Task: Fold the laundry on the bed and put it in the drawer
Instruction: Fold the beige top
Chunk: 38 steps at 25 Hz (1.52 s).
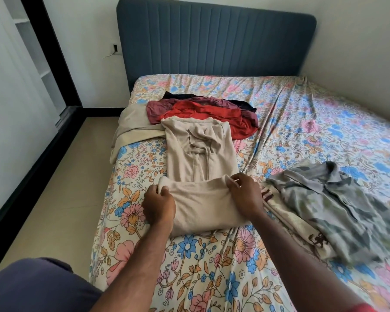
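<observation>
On the bed (pixel 212 255), near its foot edge, a beige shirt (pixel 198 154) lay lengthwise with its lower part doubled back over itself. Both hands held the two ends of that folded-up hem. The left hand (pixel 159 204) had its grip closed on the left corner, fingers and thumb curled round a bunch of the cloth. The right hand (pixel 245 194) pinched the right corner between thumb and fingertips, its remaining fingers bent above the fabric. Between the two grips the folded band of cloth stretched flat and nearly level. Beyond the grips, toward the headboard (pixel 214 39), the upper part of the shirt lay spread, its neckline and front creased into a knot of wrinkles. Farther beyond, touching the shirt's collar end, an unfolded heap held a red garment (pixel 212 115) on top, a maroon garment (pixel 160 106) under it, a dark piece at the back and a pale khaki garment (pixel 133 124) hanging over the bed's left edge. To the right of the right grip, just beside the wrist, a grey patterned shirt (pixel 338 208) lay folded on top of a cream printed garment (pixel 297 226). A floral sheet (pixel 302 122) covered the mattress. Left of the left grip, tiled floor (pixel 54 199) ran alongside the bed, and a dark blue trouser leg (pixel 36 287) filled the lower left corner.
</observation>
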Tool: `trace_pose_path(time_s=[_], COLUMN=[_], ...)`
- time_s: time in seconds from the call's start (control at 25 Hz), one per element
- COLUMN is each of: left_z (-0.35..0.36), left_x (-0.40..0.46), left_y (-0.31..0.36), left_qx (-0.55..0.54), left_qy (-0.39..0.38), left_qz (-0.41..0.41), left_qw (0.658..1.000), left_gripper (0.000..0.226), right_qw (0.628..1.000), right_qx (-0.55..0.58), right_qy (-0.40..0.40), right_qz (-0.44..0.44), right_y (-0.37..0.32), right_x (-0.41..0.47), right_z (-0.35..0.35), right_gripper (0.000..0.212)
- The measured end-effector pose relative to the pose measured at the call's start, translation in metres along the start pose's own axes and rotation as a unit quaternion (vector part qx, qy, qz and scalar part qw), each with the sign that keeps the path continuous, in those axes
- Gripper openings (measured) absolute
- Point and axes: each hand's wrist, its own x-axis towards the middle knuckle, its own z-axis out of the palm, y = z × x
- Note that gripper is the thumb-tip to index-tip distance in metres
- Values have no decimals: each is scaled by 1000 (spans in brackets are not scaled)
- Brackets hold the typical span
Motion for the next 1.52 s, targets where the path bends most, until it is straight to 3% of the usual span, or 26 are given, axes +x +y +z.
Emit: trace_pose_path(time_s=[0.08, 0.16, 0.36, 0.48, 0.6, 0.72, 0.8, 0.92, 1.0, 1.12, 1.24, 1.32, 1.4, 1.52], left_z=[4, 7, -2, -24, -45, -58, -63, -62, -61, -65, -72, -73, -71, -67], left_x=[1, 7, 8, -15, -27, -28, -24, -22, -22, -14, -13, -19, -22, -17], left_y=[1, 5, -8, -29, -35, -42, -49, -56, -56, -57, -63, -64, -59, -56], left_qx=[-33, -42, -45, -72, -58, 17, 9, 33, 67, 67, 115, 202, 265, 370], left_qy=[-26, -52, -44, -23, -96, -204, -265, -280, -255, -269, -258, -202, -199, -289], left_qz=[99, 143, 30, 42, 29, 54, 40, 76, 124, 124, 173, 300, 406, 387], left_qw=[994, 987, 998, 996, 993, 977, 963, 956, 957, 953, 943, 910, 852, 793], left_gripper=[12, 11, 34, 34, 37, 49, 66, 78, 69, 59, 69, 81, 90, 84], right_qw=[996, 991, 982, 981, 981, 987, 985, 974, 970, 966, 971, 969, 925, 862], right_qx=[53, 70, 152, 174, 188, 148, 168, 198, 160, 53, -3, -118, -260, -339], right_qy=[72, 110, 86, 52, 29, 62, 27, -112, -185, -254, -235, -183, -179, -229], right_qz=[-8, 0, 79, 72, 32, 16, 10, -8, -10, -11, -41, -116, -210, -298], right_y=[6, 16, 37, 45, 49, 53, 52, 56, 55, 55, 58, 68, 75, 76], right_x=[-6, -5, 0, -14, -41, -60, -64, -60, -58, -54, -56, -59, -60, -57], right_z=[0, -3, -5, -9, -13, -12, -13, -24, -41, -63, -68, -65, -62, -60], right_gripper=[29, 27, 28, 29, 28, 38, 48, 65, 73, 67, 68, 84, 90, 76])
